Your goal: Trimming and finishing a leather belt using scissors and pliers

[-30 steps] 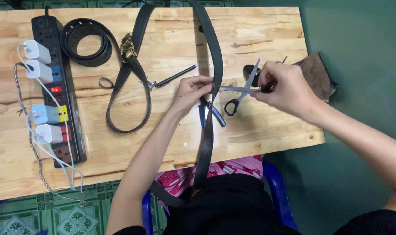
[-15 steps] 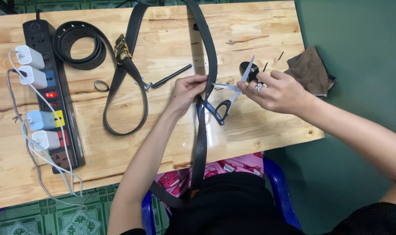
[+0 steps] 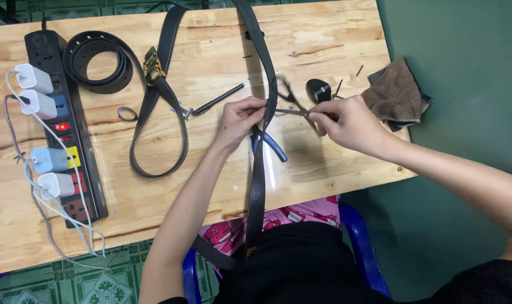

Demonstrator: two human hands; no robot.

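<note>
The left hand [image 3: 242, 119] pinches the long black leather belt [image 3: 260, 163], which runs up and down mid-frame. The right hand [image 3: 349, 125] holds thin metal scissors [image 3: 292, 104] just right of it.

Power strip [image 3: 64, 129] lies at counter [image 3: 154, 197] left edge. Coiled belt [image 3: 98, 62] sits just right of it, far side. Looped belt [image 3: 157, 129] lies centre-left. Long belt [image 3: 258, 169] runs across the counter toward the near edge. Cloth [image 3: 396, 93] rests at the right edge.
</note>
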